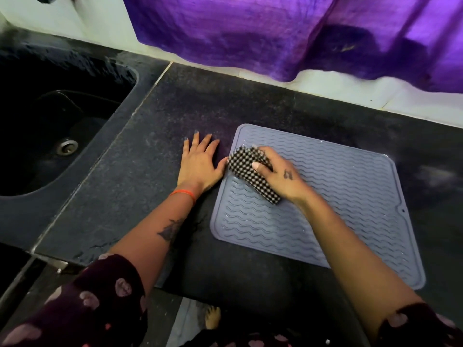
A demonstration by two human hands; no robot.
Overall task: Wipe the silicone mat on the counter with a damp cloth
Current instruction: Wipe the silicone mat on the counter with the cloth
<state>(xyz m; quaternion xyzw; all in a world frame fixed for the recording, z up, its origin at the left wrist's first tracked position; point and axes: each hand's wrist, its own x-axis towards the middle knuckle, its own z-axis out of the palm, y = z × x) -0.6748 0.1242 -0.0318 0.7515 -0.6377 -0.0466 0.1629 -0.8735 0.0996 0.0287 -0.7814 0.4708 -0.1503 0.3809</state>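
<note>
Sink [50, 136] fills the far left of the worktop [140, 176], a dark basin sunk into the stone with a round metal drain [67, 147] at its bottom; I can make out nothing else lying in it. Right of the sink, the left hand [200, 162] lies flat on the bare stone, palm down, fingers straight and spread, its thumb tip reaching toward the mat's left edge and the cloth there. A thin orange band [184, 194] circles that wrist, and the forearm runs back to a dark sleeve [100, 301] patterned with pale shapes.

Next comes the mat [350, 196], a grey-blue rounded rectangle with wavy raised ridges and a plain raised border. It lies flat on the right half of the worktop, turned a little askew, its far edge near the back wall and its near right corner close to the worktop's front edge. Small wet glints show along its ridges and border.

On the mat's left part sits the cloth [250, 174], black with a pale checked weave, folded into a thick pad. The right hand [280, 174] holds it down against the mat, fingers curled over its far side and thumb laid across the top. A purple fabric [275, 33] hangs over the back wall above the worktop.
</note>
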